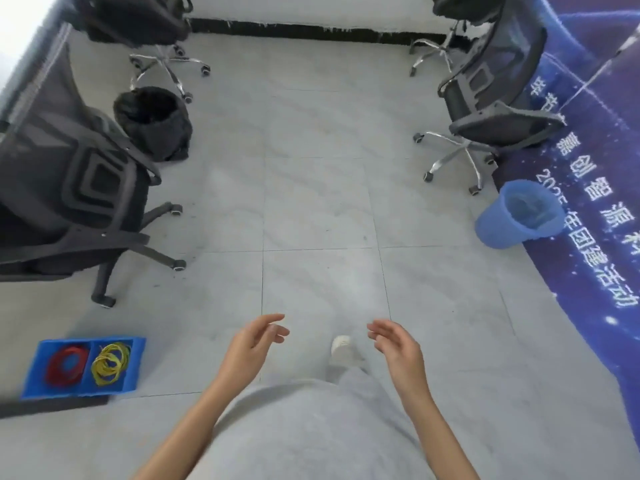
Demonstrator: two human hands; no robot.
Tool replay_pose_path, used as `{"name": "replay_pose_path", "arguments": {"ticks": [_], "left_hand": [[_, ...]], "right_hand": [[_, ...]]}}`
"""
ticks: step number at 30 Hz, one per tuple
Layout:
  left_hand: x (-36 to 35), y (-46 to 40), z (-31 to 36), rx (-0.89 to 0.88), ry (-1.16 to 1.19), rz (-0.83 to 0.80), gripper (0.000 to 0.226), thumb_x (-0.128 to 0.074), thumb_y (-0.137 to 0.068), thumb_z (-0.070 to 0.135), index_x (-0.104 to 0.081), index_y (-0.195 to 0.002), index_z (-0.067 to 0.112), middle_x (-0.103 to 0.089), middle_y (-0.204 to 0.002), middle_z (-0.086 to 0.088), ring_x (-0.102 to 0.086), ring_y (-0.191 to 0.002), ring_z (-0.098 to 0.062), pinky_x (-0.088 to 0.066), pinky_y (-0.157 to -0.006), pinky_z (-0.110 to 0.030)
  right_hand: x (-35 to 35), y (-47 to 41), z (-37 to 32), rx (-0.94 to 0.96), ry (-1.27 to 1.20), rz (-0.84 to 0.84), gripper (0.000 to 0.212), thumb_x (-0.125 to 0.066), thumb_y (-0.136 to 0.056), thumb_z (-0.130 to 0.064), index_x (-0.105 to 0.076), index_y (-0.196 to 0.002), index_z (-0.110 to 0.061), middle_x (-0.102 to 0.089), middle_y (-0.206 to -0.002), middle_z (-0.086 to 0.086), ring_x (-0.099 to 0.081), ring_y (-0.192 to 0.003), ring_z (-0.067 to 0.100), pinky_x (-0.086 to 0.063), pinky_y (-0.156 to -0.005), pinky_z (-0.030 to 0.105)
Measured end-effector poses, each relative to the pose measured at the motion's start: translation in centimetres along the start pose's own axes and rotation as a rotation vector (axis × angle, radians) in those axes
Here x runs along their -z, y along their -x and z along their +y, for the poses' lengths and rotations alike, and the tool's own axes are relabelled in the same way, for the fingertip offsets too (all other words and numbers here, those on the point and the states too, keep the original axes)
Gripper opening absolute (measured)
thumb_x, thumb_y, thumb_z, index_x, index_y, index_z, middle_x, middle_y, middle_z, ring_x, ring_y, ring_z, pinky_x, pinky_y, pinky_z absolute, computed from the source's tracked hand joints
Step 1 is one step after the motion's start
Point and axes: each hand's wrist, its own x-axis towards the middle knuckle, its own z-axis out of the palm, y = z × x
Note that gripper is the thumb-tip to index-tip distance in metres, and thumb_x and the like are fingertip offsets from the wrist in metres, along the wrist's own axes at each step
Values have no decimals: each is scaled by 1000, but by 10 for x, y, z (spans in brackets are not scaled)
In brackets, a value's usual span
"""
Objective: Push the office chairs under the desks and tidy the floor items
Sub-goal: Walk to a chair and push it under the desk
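Note:
Several black mesh office chairs stand along an aisle of grey floor tiles: one near left (65,188), one far left (138,26), one at the right (498,109) and one far right (460,15). A black waste bin (152,121) sits on the left, a blue bin (519,214) on the right. A blue tray (136,362) with red and yellow rubber bands lies on the floor at lower left. My left hand (252,344) and right hand (398,348) hover in front of me, fingers relaxed, holding nothing.
A dark blue printed banner (588,237) lies along the right side of the floor. A dark mat edge (52,407) sits under the tray. My white shoe (343,349) shows between my hands. A black baseboard (311,31) runs along the far wall.

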Motion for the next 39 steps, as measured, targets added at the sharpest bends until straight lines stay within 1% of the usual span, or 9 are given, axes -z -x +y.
{"name": "replay_pose_path", "arguments": {"ticks": [5,11,14,19,23,27,32,36,39], "left_hand": [[-11,-20,17,188,184,376,30,-41,-96,10,-60,-98,33,-71,-84,4,-66,-75,-3,-48,-73,-26],[-10,-85,46,276,324,623,29,-40,-96,8,-59,-95,30,-70,-89,0,-66,-71,1,-49,-68,-19],[11,-138,59,263,347,694,29,-41,-96,8,-59,-95,30,-72,-82,4,-66,-71,0,-48,-63,-10],[84,-225,104,175,354,798,26,-42,-96,10,-59,-100,28,-71,-84,6,-66,-74,-1,-47,-66,-8],[139,-266,139,112,357,906,27,-43,-95,10,-59,-99,32,-71,-79,20,-67,-76,-2,-47,-69,-8],[192,-295,160,105,309,1041,24,-44,-95,7,-60,-108,19,-70,-87,9,-65,-82,-1,-45,-73,-5],[266,-327,159,203,161,1298,26,-48,-93,10,-59,-116,16,-69,-94,4,-62,-92,-1,-44,-76,-3],[328,-342,155,348,-114,1549,33,-57,-88,6,-58,-120,10,-66,-112,-5,-60,-105,-15,-45,-94,-22],[372,-350,149,514,-307,1524,42,-60,-86,12,-52,-127,9,-58,-127,-8,-50,-121,-21,-35,-104,-30]], "right_hand": [[-17,-127,-100,139,169,-341,36,-47,-87,6,-62,-90,-27,-69,-96,-5,-65,-83,-3,-50,-82,18],[-71,-234,-151,201,300,-584,34,-48,-88,4,-62,-91,-28,-69,-96,-8,-66,-87,1,-50,-80,16],[-100,-279,-162,182,345,-634,34,-48,-88,5,-63,-91,-26,-69,-97,-7,-66,-88,5,-49,-76,12],[-154,-344,-198,142,431,-704,31,-48,-88,5,-65,-93,-21,-70,-96,-5,-66,-87,7,-49,-80,23],[-204,-387,-237,149,522,-830,29,-49,-88,5,-65,-94,-19,-70,-95,-7,-66,-89,7,-49,-81,23],[-287,-431,-282,233,592,-986,36,-51,-86,6,-66,-86,-26,-72,-89,-8,-67,-90,11,-50,-78,16],[-434,-463,-355,566,700,-1258,35,-51,-86,6,-64,-93,-25,-68,-97,-8,-62,-86,-8,-46,-76,10],[-555,-459,-412,1094,736,-1398,36,-55,-82,3,-61,-115,-10,-61,-113,-4,-55,-107,12,-35,-95,15],[-630,-440,-447,1456,774,-1533,42,-56,-85,-8,-52,-127,-11,-52,-132,2,-42,-126,17,-26,-102,14]]}}
